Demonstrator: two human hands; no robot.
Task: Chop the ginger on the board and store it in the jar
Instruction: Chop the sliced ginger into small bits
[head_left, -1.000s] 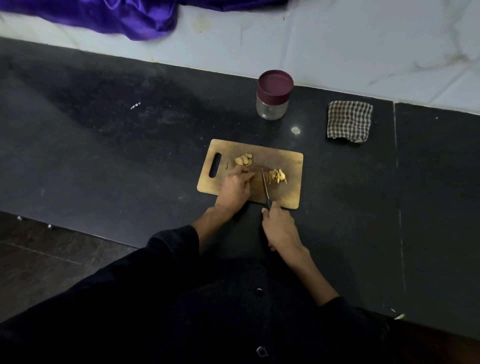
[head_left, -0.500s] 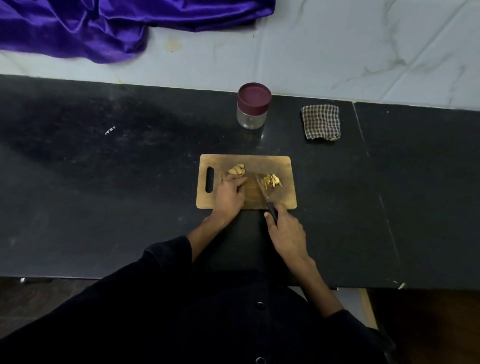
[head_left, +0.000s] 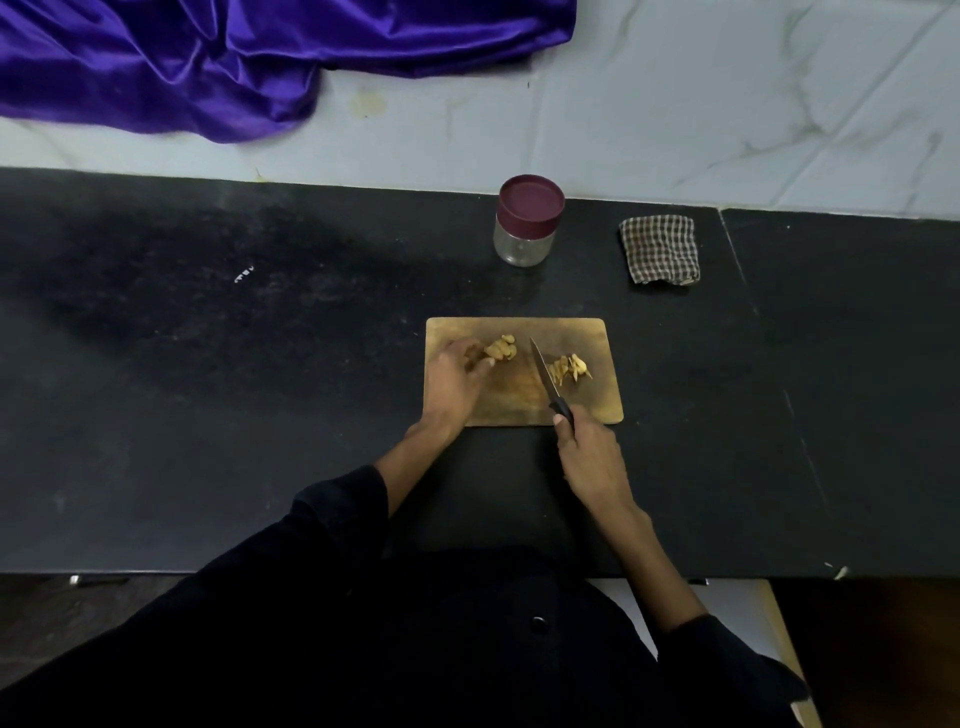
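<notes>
Black stone counter (head_left: 208, 389) carries a rectangular wooden chopping board (head_left: 597, 332). Left hand (head_left: 454, 379) rests on the board, fingertips pinching the unchopped pale ginger pieces (head_left: 501, 349). Right hand (head_left: 589, 457) grips the black-handled knife (head_left: 548, 379). Cut ginger slices (head_left: 570, 368) lie right of the blade. Farther back, the clear glass jar with maroon lid (head_left: 527, 221) stands closed. Judgement: chopping partly done; storing remains.
</notes>
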